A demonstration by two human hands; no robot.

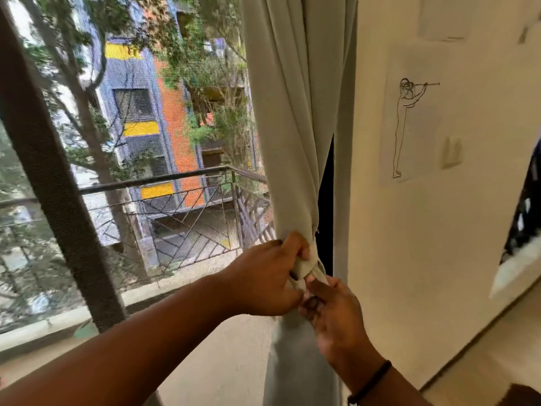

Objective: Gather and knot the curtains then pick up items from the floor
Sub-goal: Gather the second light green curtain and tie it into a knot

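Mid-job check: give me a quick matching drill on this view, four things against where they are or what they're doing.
Things:
1. left hand
2. right hand
3. line drawing of a figure
4. black wristband

States or places:
a. on paper on the cream wall, right of the curtain
b. around the right wrist
c. grips the gathered curtain at the bunched point
d. fingers pinch the cloth just below the other hand

Pairs: 1-c, 2-d, 3-a, 4-b
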